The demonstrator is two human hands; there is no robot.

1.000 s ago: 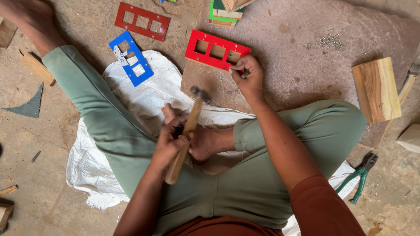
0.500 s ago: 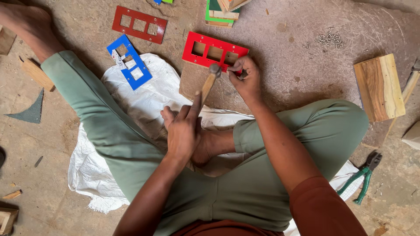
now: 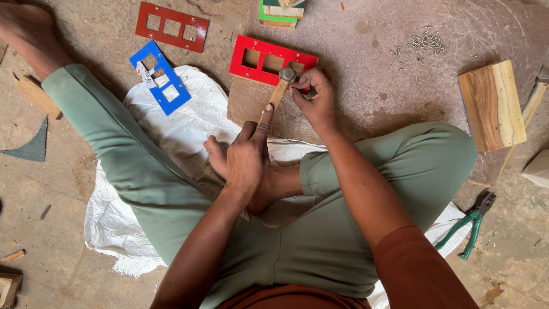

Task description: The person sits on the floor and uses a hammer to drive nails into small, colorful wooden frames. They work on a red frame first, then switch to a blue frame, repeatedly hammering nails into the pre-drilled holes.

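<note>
Green-handled pliers [image 3: 470, 225], wooden block [image 3: 492, 104], blue frame [image 3: 160, 76].

A frame with three openings [image 3: 269, 60] is lying on the floor ahead of the crossed legs, two more frames [image 3: 160, 77] [image 3: 171, 26] lying to its left, a wooden block [image 3: 492, 104] and pliers [image 3: 472, 224] sitting to the right

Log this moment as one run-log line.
left hand: grips hammer, head down on red frame | right hand: pinches at frame edge | nearby: blue frame, pliers
</note>
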